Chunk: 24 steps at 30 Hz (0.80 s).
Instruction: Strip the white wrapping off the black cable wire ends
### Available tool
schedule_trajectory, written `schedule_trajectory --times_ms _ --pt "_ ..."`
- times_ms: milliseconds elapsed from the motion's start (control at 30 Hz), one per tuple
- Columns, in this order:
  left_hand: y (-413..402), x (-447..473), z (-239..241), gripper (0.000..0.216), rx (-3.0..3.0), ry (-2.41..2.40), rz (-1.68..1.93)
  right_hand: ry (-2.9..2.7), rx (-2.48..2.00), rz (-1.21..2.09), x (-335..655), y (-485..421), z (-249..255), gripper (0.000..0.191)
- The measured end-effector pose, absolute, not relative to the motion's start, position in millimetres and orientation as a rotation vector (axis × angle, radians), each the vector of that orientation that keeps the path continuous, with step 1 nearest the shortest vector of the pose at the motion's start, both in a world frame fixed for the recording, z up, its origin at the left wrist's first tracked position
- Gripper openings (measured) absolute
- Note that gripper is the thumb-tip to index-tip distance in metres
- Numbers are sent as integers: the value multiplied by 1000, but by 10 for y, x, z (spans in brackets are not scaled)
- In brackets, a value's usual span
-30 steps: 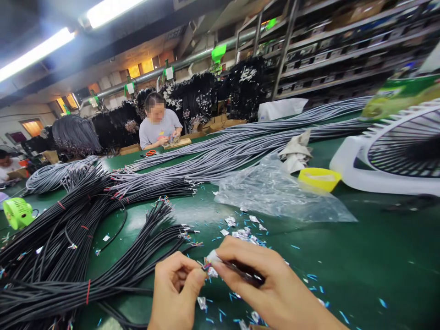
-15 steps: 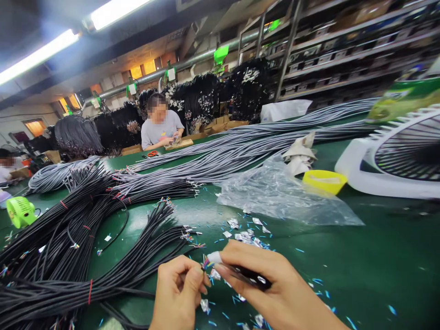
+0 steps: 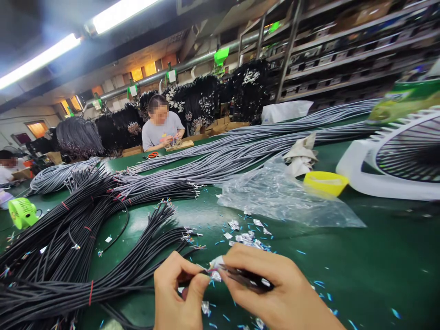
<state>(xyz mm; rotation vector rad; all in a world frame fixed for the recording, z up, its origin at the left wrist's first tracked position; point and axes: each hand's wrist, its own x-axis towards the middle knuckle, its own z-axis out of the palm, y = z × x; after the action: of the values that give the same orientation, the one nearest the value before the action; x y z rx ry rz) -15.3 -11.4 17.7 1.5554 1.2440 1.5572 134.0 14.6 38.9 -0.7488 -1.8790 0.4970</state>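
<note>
My left hand [image 3: 180, 291] is closed, pinching the end of a black cable [image 3: 205, 272] between thumb and index finger. Thin coloured wires [image 3: 212, 269] stick out of that end towards the right. Closed around a slim black tool that looks like tweezers [image 3: 252, 277], my right hand [image 3: 268, 284] has its fingertips at these wires. A white cover [image 3: 217, 261] sits on its index fingertip. Beneath both hands lie foil scraps [image 3: 247, 238] and small blue bits. The tool's tips are mostly hidden by the fingers.
Bundles of black cables [image 3: 117, 279] spread over the green table [image 3: 378, 256] at left, with grey cables [image 3: 206, 167] behind. A clear plastic bag [image 3: 275, 197], yellow bowl [image 3: 326, 183] and white fan [image 3: 364, 174] stand right. A small green fan [image 3: 22, 213] is far left. A co-worker [image 3: 161, 123] sits opposite.
My left thumb and index finger have straightened somewhat, and the other fingers have drawn back from view. The coloured wires now lie lower, pointing more to the right. The tool stays in my right hand.
</note>
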Motion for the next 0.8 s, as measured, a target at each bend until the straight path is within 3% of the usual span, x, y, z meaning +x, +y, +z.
schedule_trajectory --times_ms 167,800 --pt "-117 -152 154 45 1567 1273 1542 -1738 -689 335 1328 127 479 13" --pt "-94 -173 208 58 1356 1218 1311 -1893 -647 366 1359 177 344 18"
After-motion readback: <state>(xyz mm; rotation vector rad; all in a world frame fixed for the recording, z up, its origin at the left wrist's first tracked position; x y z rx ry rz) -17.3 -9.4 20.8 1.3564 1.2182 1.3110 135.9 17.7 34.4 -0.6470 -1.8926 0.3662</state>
